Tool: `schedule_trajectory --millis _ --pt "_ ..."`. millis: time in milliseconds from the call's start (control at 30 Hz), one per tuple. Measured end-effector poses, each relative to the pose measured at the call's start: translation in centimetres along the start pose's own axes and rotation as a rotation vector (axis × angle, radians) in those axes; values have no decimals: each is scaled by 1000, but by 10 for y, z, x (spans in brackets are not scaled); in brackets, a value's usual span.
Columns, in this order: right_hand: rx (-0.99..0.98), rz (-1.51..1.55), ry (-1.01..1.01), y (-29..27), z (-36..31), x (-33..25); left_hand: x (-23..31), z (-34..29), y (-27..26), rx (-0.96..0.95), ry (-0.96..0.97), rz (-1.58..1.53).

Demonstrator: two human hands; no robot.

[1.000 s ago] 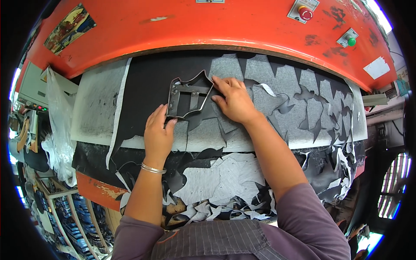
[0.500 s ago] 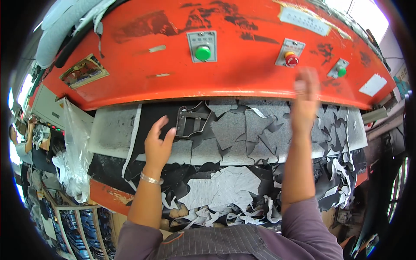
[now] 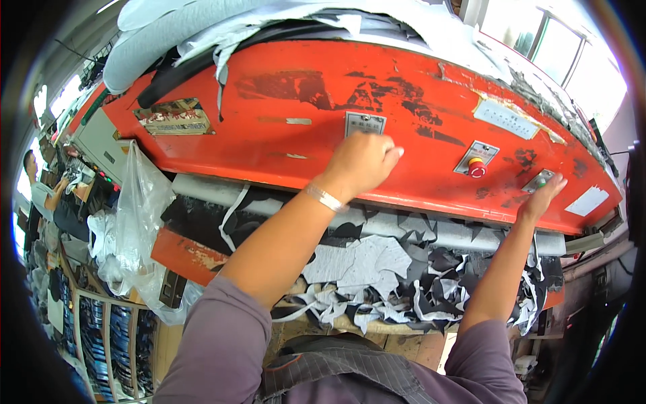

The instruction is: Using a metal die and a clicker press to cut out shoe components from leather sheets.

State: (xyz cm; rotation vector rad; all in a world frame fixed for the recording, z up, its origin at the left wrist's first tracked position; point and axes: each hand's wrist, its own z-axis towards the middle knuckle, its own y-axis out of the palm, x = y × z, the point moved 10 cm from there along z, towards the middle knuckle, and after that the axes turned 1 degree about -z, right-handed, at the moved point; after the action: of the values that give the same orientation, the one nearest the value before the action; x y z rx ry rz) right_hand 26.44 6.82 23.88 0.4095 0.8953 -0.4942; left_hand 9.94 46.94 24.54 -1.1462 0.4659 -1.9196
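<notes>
My left hand (image 3: 361, 161) is closed like a fist, thumb sticking out, against the plate of the middle push button on the red machine beam (image 3: 282, 158). It covers the button itself. At the right, my right hand (image 3: 546, 196) has its fingers stretched out over the plate of a green button (image 3: 541, 182), partly hiding it. Between the hands sits a red emergency stop knob (image 3: 477, 168) on a yellow collar, apart from both. White cut pieces of sheet material (image 3: 360, 264) lie in front of the beam. The metal cutting die is out of sight.
Black and white scraps (image 3: 431, 289) hang along the bench's front. Rolls of white material (image 3: 168, 50) lie on top of the beam. A clear plastic bag (image 3: 138, 215) hangs at the left, near a rack (image 3: 108, 337). Another person (image 3: 47, 195) is farther left.
Both hands have risen from above the work bed and the front of the beam to the two buttons. The view has shifted, and the cutting die no longer shows.
</notes>
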Motion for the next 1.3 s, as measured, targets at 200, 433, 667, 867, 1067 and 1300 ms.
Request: schedule_trajectory --millis 200,433,667,867,1067,1300 --pt "-960 -158 175 -23 -237 -7 -41 -204 3 -226 -291 81" --pt "-1554 -280 -573 -37 -474 -113 -35 -336 1 -161 -318 110" --pt "-1487 -434 -587 -27 -480 -115 -41 -333 -8 -64 -321 233" --pt "-2056 -632 -258 -4 -471 -93 -60 -322 -3 -319 -356 60" --pt "-1427 -315 -383 163 -409 -124 -121 -262 -5 -510 -603 -590" --pt "-1306 -593 -837 279 -451 -69 -209 -171 7 -122 -741 -934"
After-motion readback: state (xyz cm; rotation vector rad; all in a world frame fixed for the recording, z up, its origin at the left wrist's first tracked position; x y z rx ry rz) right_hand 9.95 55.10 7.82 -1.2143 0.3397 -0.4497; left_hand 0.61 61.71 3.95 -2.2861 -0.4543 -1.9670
